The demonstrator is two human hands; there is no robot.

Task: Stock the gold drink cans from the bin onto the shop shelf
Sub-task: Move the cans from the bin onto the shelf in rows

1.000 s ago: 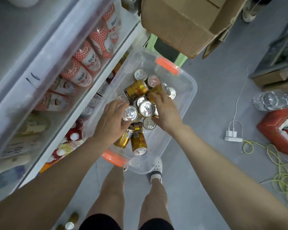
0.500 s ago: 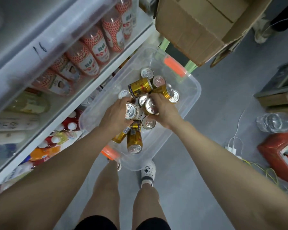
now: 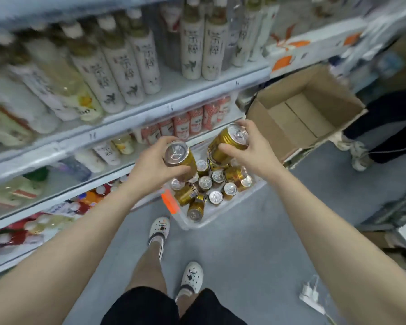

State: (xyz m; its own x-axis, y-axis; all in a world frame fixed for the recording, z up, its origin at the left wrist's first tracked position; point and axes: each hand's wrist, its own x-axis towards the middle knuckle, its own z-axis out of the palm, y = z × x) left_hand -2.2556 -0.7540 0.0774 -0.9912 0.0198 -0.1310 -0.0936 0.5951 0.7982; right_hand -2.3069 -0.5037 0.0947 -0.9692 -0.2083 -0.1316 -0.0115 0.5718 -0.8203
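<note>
Left hand (image 3: 150, 165) and right hand (image 3: 251, 151) each grip a gold can (image 3: 182, 158) above bin (image 3: 220, 214); shelf (image 3: 131, 118) at 10 o'clock.

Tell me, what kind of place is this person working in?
Most likely a small shop's drinks aisle: tiered shelves packed with rows of bottled drinks, an opened cardboard box, and a clear bin of gold cans on the floor.

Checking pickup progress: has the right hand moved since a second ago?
Yes: the right hand rose out of the clear bin, gripping a gold can.
</note>
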